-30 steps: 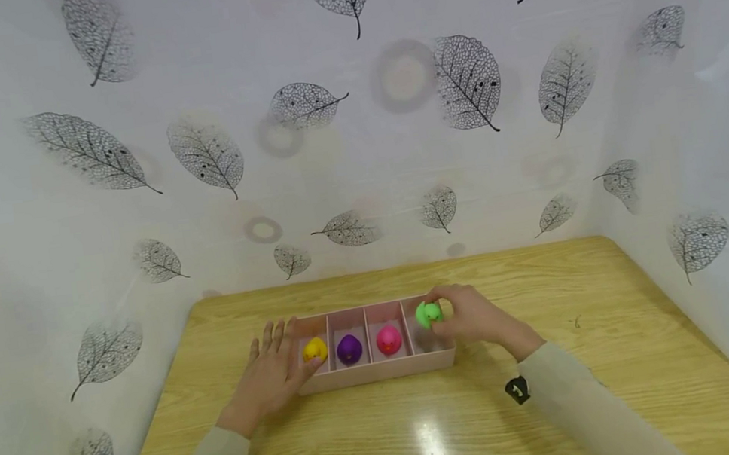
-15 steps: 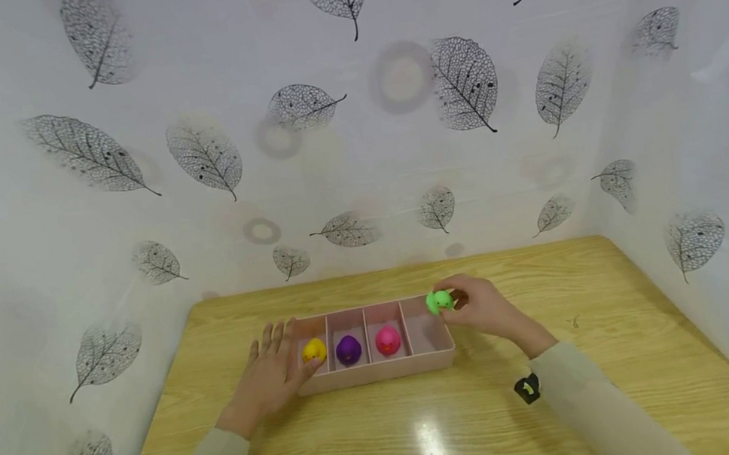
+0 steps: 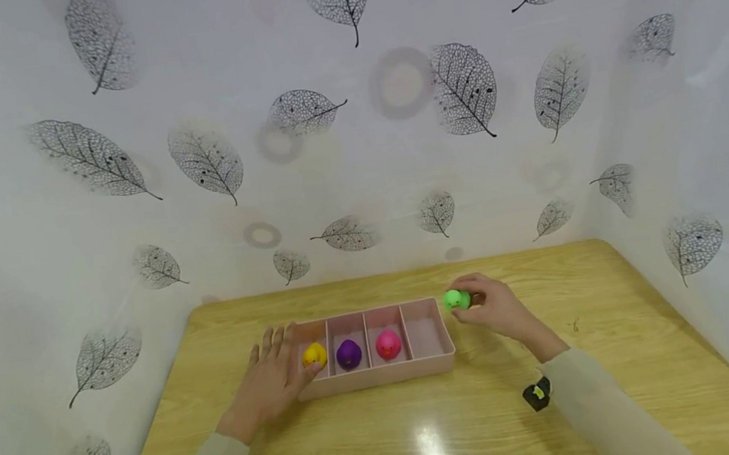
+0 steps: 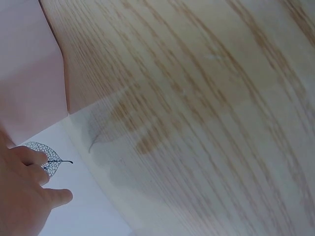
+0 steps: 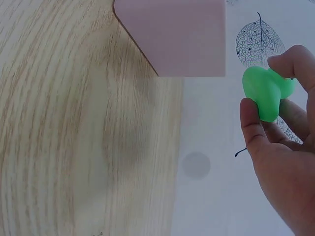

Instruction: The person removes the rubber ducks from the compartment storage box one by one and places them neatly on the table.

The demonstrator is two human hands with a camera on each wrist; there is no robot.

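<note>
My right hand point(image 3: 499, 311) pinches a green toy duck point(image 3: 457, 300) between thumb and fingers, just off the right end of a pink box point(image 3: 383, 375). In the right wrist view the green toy duck point(image 5: 265, 93) is raised clear of the table, apart from the box. A yellow toy duck point(image 3: 314, 355), a purple one point(image 3: 349, 354) and a pink one point(image 3: 389, 344) each sit in their own compartment; the rightmost compartment point(image 3: 427, 334) is bare. My left hand point(image 3: 270, 382) rests on the box's left end, fingers spread, thumb overlapping the yellow duck's front.
The box stands on a wood-grain table point(image 3: 363, 440), toward its back edge. A pale curtain point(image 3: 356, 160) printed with dark leaves hangs behind and along both sides. Dark straps or devices show at both cuffs, such as the black device point(image 3: 537, 394) on the right.
My right hand has moved rightward, taking the green toy duck out of the rightmost compartment and past the box's right end. The duck has turned in its fingers. My left hand stays in place.
</note>
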